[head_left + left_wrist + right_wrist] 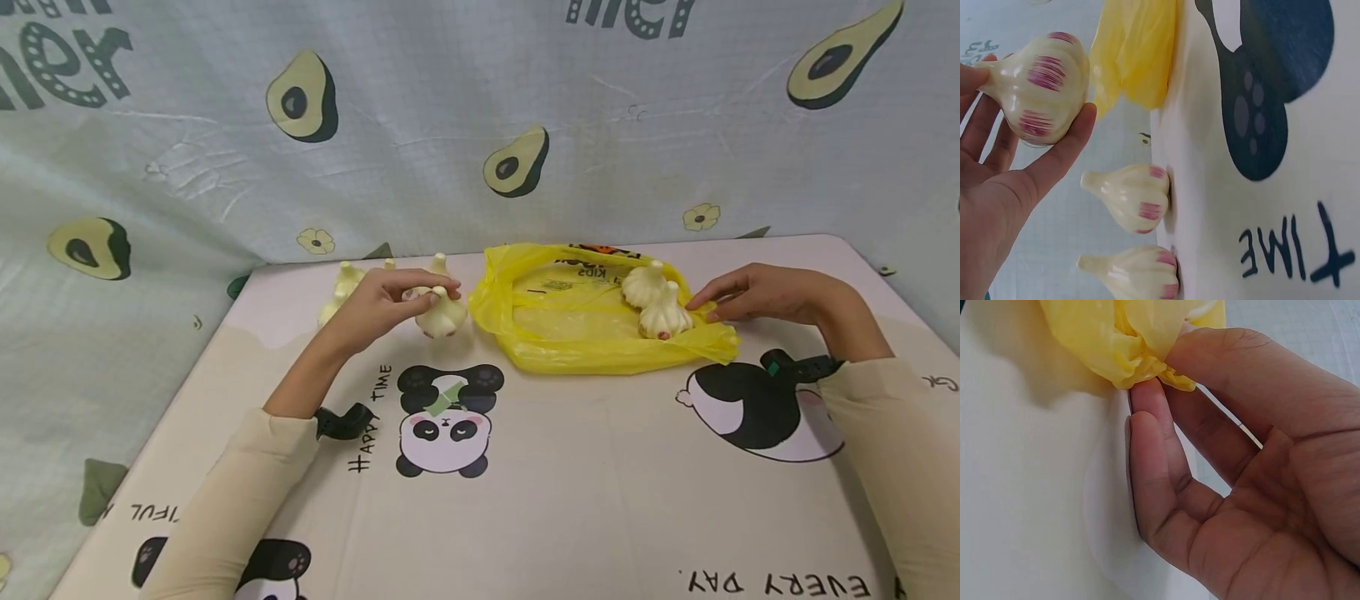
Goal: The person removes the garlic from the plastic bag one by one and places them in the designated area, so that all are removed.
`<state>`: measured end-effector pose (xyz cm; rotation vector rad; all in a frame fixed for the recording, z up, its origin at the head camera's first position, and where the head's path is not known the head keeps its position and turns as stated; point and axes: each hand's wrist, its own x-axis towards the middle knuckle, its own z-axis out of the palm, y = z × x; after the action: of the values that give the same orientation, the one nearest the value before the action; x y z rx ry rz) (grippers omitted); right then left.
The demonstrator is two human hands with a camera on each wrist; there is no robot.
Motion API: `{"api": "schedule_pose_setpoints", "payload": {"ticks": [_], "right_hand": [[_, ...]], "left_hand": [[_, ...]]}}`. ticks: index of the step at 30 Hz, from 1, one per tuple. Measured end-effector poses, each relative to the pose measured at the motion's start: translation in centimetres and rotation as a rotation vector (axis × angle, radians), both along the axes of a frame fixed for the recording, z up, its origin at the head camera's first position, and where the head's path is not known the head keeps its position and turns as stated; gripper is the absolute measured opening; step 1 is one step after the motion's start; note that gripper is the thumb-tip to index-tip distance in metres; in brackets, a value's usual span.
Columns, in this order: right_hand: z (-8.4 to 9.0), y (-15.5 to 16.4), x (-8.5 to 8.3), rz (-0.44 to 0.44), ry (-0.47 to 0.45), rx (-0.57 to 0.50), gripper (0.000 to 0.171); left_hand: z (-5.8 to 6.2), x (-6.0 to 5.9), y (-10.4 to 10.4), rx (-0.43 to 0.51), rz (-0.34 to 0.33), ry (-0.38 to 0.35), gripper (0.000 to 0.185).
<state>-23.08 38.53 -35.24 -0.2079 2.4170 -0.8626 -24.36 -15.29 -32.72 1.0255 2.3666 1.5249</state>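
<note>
My left hand [375, 307] holds a garlic bulb [441, 318] by its stem end, just left of a yellow plastic bag [570, 358]. Pink streaks mark the cream-coloured bulb [1041, 87] in the left wrist view, where it is clear of the table. At the bag's right end, my right hand [783, 293] pinches the gathered plastic between thumb and fingers. The bag lies with its mouth spread wide, and two garlic bulbs [664, 313] sit at its right side. Behind the left hand stand several more garlic bulbs [346, 277], partly hidden by it.
The table [555, 500] has a pale cover printed with a panda [446, 433] and lettering. A curtain with avocado prints [517, 162] hangs along the table's back edge. Dark straps with small cameras are on both wrists.
</note>
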Motion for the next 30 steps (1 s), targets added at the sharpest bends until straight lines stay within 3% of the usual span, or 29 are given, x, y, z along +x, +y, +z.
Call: {"api": "schedule_pose_setpoints", "payload": {"ticks": [5,16,25,30], "right_hand": [[-0.2,0.0,0.1,-0.02,-0.008,-0.007,0.043],[-0.3,0.1,0.0,-0.017,-0.005,-0.008,0.043],[-0.2,0.0,0.0,-0.027,-0.02,-0.014,0.044],[-0.1,0.0,0.0,-0.022,-0.01,-0.015,0.043]], "left_hand": [[0.0,0.0,-0.8,0.026,0.019,-0.029,0.028],[-0.2,-0.3,-3.2,0.044,0.051,0.006,0.021],[-0.7,-0.1,-4.5,-0.017,0.111,0.017,0.02],[-0.7,-0.3,-4.9,-0.007,0.101,0.027,0.022]]}}
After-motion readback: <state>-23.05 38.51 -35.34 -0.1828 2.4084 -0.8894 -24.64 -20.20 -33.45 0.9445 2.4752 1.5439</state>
